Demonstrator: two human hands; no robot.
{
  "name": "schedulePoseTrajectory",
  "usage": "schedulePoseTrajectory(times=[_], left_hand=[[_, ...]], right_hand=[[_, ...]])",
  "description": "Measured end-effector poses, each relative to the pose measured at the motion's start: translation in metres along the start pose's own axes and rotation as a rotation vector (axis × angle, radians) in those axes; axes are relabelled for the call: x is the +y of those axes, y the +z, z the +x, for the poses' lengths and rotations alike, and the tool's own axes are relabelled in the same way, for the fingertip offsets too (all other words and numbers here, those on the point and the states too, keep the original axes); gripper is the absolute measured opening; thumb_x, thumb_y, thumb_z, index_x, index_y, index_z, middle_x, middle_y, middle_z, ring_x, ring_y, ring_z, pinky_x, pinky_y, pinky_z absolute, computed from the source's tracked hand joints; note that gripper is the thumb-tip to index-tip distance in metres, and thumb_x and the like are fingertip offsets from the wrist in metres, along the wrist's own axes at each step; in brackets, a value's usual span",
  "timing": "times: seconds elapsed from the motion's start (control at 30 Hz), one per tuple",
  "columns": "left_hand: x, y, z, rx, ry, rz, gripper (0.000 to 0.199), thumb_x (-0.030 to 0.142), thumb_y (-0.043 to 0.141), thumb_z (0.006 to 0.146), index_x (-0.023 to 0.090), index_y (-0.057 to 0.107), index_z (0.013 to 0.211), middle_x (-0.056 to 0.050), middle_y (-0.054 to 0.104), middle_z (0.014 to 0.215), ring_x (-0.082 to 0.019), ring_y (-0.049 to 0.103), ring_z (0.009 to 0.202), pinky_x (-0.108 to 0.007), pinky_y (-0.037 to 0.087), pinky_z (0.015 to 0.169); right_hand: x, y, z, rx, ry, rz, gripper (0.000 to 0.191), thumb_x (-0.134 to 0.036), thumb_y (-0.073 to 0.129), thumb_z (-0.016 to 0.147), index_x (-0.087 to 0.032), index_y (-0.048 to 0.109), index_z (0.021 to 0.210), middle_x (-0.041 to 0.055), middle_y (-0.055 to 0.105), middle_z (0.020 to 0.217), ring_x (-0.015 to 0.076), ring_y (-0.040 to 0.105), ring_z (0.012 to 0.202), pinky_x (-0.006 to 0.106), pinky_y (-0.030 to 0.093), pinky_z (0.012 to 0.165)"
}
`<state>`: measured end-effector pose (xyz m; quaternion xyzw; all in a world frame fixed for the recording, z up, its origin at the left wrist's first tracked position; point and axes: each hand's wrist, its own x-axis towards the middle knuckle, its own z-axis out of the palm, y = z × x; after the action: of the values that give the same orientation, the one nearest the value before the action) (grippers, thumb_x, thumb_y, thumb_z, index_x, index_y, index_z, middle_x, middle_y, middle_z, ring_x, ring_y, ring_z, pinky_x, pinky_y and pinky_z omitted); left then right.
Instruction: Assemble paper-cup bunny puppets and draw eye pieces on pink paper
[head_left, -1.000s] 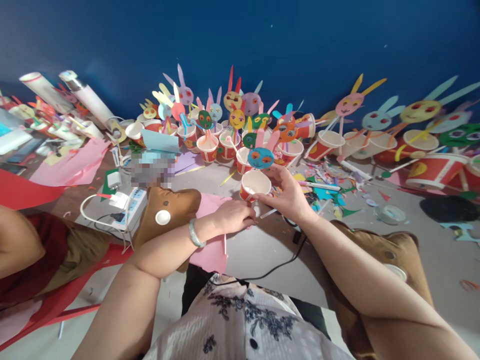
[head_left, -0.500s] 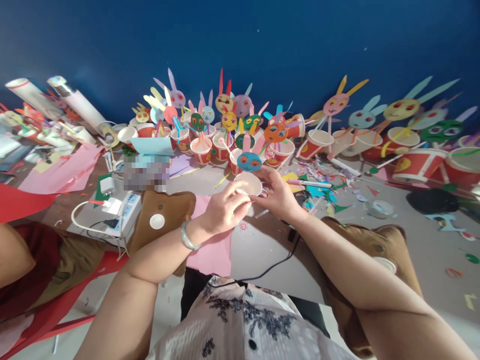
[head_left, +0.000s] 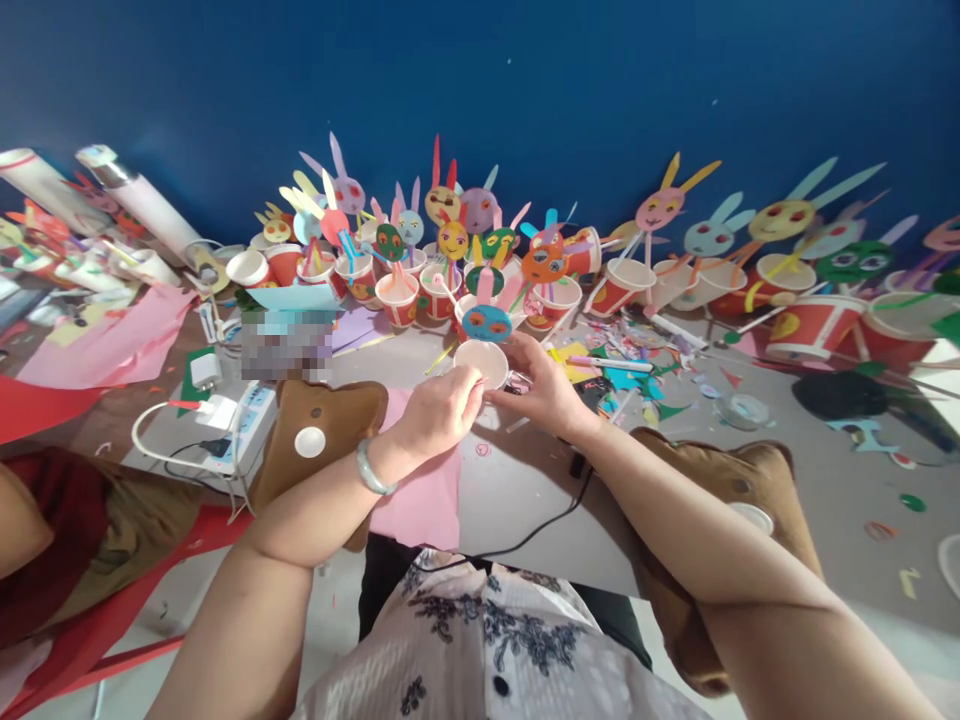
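Note:
Between my hands is a paper cup (head_left: 471, 356), its white inside tilted toward me. A blue paper rabbit face (head_left: 486, 323) with pink ears stands at the cup's far rim. My left hand (head_left: 448, 408), with a pale bangle on its wrist, has its fingers pinched together at the near left rim; the fingertips are partly hidden. Around the right side of the cup curves my right hand (head_left: 553, 396), thumb in front and fingers behind.
Several red-and-white cups with paper rabbits (head_left: 395, 298) line the blue wall. Paper scraps and pens (head_left: 611, 364) lie right of my hands. Brown cushions (head_left: 322, 440) flank my arms. A power strip (head_left: 251, 430) is at left, and a black cable (head_left: 547, 525) crosses the table's front.
My left fingers, earlier reaching over the cup's rim, are now drawn in and pinched at its near edge. The view has shifted slightly, moving the scene a little left.

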<state>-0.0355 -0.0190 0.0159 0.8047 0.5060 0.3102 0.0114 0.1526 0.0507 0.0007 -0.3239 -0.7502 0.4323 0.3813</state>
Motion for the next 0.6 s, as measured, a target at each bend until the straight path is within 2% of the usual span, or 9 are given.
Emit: schedulePoseTrajectory(times=[0.13, 0.23, 0.3, 0.4, 0.47, 0.6], left_hand=[[-0.002, -0.003, 0.001, -0.005, -0.072, 0.174, 0.020, 0.017, 0.036, 0.100, 0.017, 0.053, 0.090, -0.007, 0.065, 0.077, -0.018, 0.064, 0.067, -0.028, 0.042, 0.058], [0.001, -0.011, 0.003, -0.134, -0.176, 0.211, 0.020, 0.018, 0.035, 0.100, 0.015, 0.055, 0.095, -0.010, 0.067, 0.081, -0.021, 0.066, 0.069, -0.029, 0.042, 0.055], [0.005, -0.017, 0.006, -0.242, -0.242, 0.205, 0.024, 0.021, 0.033, 0.102, 0.014, 0.055, 0.097, -0.011, 0.068, 0.083, -0.022, 0.067, 0.070, -0.030, 0.043, 0.055], [0.011, -0.022, 0.009, -0.316, -0.309, 0.198, 0.025, 0.023, 0.030, 0.104, 0.015, 0.054, 0.103, -0.010, 0.069, 0.086, -0.023, 0.068, 0.074, -0.031, 0.046, 0.060], [0.013, -0.023, 0.009, -0.324, -0.328, 0.199, 0.021, 0.022, 0.033, 0.103, 0.015, 0.053, 0.105, -0.010, 0.069, 0.088, -0.023, 0.069, 0.079, -0.031, 0.048, 0.063], [0.016, -0.026, 0.008, -0.329, -0.335, 0.228, 0.022, 0.019, 0.033, 0.102, 0.015, 0.053, 0.109, -0.013, 0.070, 0.093, -0.025, 0.069, 0.084, -0.033, 0.049, 0.066]], right_hand=[[-0.011, -0.007, 0.001, 0.047, -0.035, -0.059, 0.078, -0.040, 0.085, 0.072, -0.021, 0.050, 0.138, 0.0129, 0.066, 0.130, 0.0292, 0.063, 0.122, 0.046, 0.050, 0.106], [-0.030, -0.019, 0.001, 0.157, -0.032, -0.079, 0.067, -0.038, 0.082, 0.075, -0.023, 0.053, 0.134, 0.0095, 0.069, 0.124, 0.0255, 0.067, 0.116, 0.045, 0.052, 0.105], [-0.046, -0.029, 0.000, 0.262, -0.020, -0.128, 0.050, -0.037, 0.079, 0.078, -0.024, 0.060, 0.123, 0.0071, 0.073, 0.115, 0.0242, 0.070, 0.107, 0.044, 0.055, 0.099], [-0.067, -0.043, -0.003, 0.373, -0.013, -0.261, 0.016, -0.035, 0.075, 0.082, -0.024, 0.068, 0.091, 0.0047, 0.075, 0.099, 0.0243, 0.071, 0.098, 0.046, 0.056, 0.094], [-0.078, -0.050, -0.005, 0.388, -0.008, -0.339, 0.011, -0.034, 0.073, 0.083, -0.025, 0.068, 0.081, 0.0035, 0.075, 0.092, 0.0249, 0.071, 0.094, 0.046, 0.055, 0.091], [-0.090, -0.058, -0.006, 0.291, 0.077, -0.529, 0.010, -0.034, 0.066, 0.087, -0.025, 0.069, 0.083, 0.0036, 0.075, 0.087, 0.0239, 0.070, 0.083, 0.038, 0.053, 0.077]])
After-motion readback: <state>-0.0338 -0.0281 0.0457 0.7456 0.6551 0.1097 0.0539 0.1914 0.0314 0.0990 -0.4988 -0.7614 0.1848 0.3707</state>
